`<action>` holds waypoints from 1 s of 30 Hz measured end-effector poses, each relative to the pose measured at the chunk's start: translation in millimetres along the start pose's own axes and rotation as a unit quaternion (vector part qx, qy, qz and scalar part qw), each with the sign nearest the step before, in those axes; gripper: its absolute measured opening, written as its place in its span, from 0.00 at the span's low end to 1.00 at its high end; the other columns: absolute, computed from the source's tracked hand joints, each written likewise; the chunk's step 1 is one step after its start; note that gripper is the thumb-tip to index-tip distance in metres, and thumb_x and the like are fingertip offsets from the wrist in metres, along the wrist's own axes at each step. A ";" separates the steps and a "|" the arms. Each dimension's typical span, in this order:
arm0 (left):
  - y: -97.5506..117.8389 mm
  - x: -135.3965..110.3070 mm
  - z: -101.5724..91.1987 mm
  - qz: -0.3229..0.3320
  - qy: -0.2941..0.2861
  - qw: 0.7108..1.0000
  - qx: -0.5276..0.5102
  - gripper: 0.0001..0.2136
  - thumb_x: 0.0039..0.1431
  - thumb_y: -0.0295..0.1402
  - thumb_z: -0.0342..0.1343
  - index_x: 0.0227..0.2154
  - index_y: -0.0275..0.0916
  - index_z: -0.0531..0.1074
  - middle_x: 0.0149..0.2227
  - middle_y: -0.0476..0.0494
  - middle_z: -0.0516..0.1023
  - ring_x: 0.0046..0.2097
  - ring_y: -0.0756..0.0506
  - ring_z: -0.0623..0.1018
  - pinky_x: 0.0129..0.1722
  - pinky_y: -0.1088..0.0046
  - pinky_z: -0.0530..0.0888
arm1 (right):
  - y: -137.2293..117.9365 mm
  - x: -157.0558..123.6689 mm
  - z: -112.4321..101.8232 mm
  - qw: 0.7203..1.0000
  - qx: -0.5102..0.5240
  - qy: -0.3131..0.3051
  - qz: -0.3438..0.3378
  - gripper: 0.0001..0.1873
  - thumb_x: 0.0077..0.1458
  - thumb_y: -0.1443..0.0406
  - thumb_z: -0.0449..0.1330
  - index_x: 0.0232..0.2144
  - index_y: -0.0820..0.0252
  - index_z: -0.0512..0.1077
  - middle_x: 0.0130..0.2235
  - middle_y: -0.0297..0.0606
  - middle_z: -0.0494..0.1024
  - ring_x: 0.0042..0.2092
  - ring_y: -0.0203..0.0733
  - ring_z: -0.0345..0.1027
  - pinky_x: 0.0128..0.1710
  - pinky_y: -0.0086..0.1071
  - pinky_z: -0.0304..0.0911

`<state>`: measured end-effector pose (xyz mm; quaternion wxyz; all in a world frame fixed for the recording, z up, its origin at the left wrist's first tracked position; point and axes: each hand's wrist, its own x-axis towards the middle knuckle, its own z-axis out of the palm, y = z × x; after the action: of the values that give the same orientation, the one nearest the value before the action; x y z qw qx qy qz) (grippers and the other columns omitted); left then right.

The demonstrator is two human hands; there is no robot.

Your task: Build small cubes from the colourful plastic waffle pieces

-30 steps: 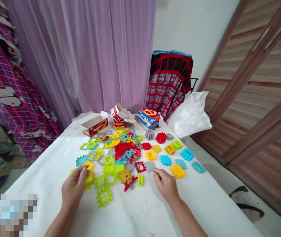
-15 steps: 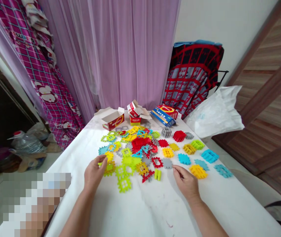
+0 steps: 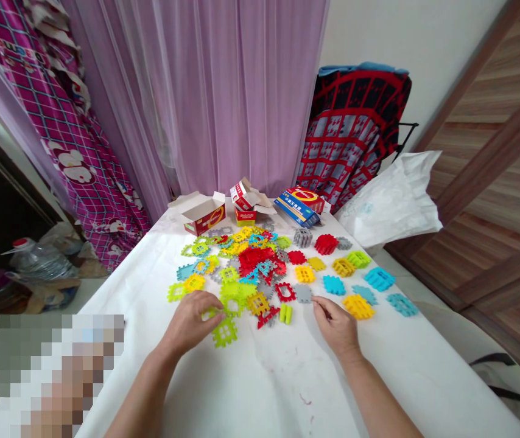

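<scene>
My left hand (image 3: 196,322) is over the near-left edge of a pile of flat, notched plastic building pieces. Its thumb and fingers are apart, and lime-green pieces (image 3: 224,333) lie right at the fingertips. My right hand (image 3: 337,328) rests low over the table with thumb and forefinger pinched together. Those fingertips are beside the corner of a grey square piece (image 3: 303,294); whether they hold anything is hidden. Left of the grey piece lies a red frame piece (image 3: 285,292). Two small lime-green pieces (image 3: 286,313) lie nearer to me.
Stacked pieces, such as a yellow stack (image 3: 358,306) and a blue stack (image 3: 379,278), stand on the right. An opened red box (image 3: 204,218) and a blue box (image 3: 297,208) are at the back. A white bag (image 3: 390,201) hangs at the right edge.
My left hand has moved right and nearer to me, from the yellow pieces to the lime-green ones. My right hand stays beside the grey piece. The view has shifted slightly.
</scene>
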<state>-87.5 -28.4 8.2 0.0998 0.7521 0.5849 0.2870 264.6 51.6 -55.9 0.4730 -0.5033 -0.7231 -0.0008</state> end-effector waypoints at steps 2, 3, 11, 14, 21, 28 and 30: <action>11.8 -1.4 5.0 0.018 -0.078 0.997 0.011 0.07 0.53 0.40 0.60 0.33 0.45 0.78 0.37 0.45 0.82 0.41 0.43 0.78 0.45 0.65 0.70 | -0.8 0.0 -0.2 1.000 0.002 -0.005 0.006 0.16 0.57 0.59 0.53 0.32 0.56 0.80 0.32 0.39 0.83 0.30 0.40 0.77 0.35 0.29 0.73; 16.8 -2.4 7.3 0.013 -0.103 0.994 0.030 0.09 0.51 0.40 0.62 0.35 0.45 0.78 0.39 0.45 0.81 0.43 0.42 0.78 0.46 0.63 0.70 | -1.4 0.1 -0.4 1.000 0.002 -0.005 0.008 0.16 0.57 0.59 0.53 0.32 0.56 0.80 0.32 0.39 0.83 0.30 0.40 0.77 0.35 0.29 0.73; 15.7 2.7 23.5 -0.022 -0.101 0.989 0.103 0.18 0.51 0.39 0.62 0.47 0.44 0.75 0.51 0.40 0.77 0.52 0.38 0.75 0.54 0.58 0.69 | -3.9 0.8 -0.1 1.000 0.006 -0.014 0.010 0.15 0.57 0.60 0.53 0.32 0.56 0.80 0.31 0.38 0.83 0.29 0.40 0.77 0.34 0.29 0.72; 7.4 12.2 31.6 -0.019 -0.065 0.991 0.111 0.16 0.59 0.38 0.55 0.48 0.43 0.75 0.51 0.39 0.78 0.52 0.40 0.76 0.54 0.61 0.70 | -4.0 0.6 1.1 1.000 0.009 -0.018 0.018 0.15 0.57 0.60 0.53 0.32 0.55 0.80 0.32 0.38 0.83 0.30 0.40 0.77 0.36 0.29 0.72; 5.6 21.2 37.0 -0.030 -0.058 0.986 0.150 0.20 0.61 0.43 0.49 0.51 0.39 0.74 0.54 0.37 0.77 0.56 0.37 0.75 0.58 0.58 0.68 | -9.0 2.3 1.9 0.998 0.021 -0.032 0.040 0.15 0.56 0.63 0.51 0.33 0.54 0.79 0.34 0.37 0.83 0.34 0.40 0.78 0.38 0.30 0.72; 4.3 24.1 33.8 -0.052 -0.074 0.983 0.161 0.20 0.60 0.42 0.49 0.50 0.39 0.74 0.55 0.36 0.77 0.56 0.38 0.75 0.57 0.60 0.70 | -11.4 3.4 0.9 0.998 0.033 -0.036 0.044 0.15 0.55 0.64 0.52 0.33 0.54 0.79 0.35 0.36 0.83 0.35 0.40 0.78 0.39 0.29 0.72; 6.0 27.5 33.8 -0.040 -0.074 0.982 0.168 0.18 0.61 0.41 0.47 0.48 0.41 0.75 0.54 0.37 0.78 0.55 0.39 0.76 0.55 0.60 0.70 | -12.8 3.9 -0.5 0.998 0.034 -0.038 0.044 0.15 0.56 0.64 0.52 0.33 0.54 0.79 0.35 0.36 0.83 0.35 0.40 0.78 0.39 0.30 0.72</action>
<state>-59.9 1.8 -7.7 0.0267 0.7530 0.6457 0.1239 255.5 47.9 -46.9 0.4615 -0.5184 -0.7171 0.0636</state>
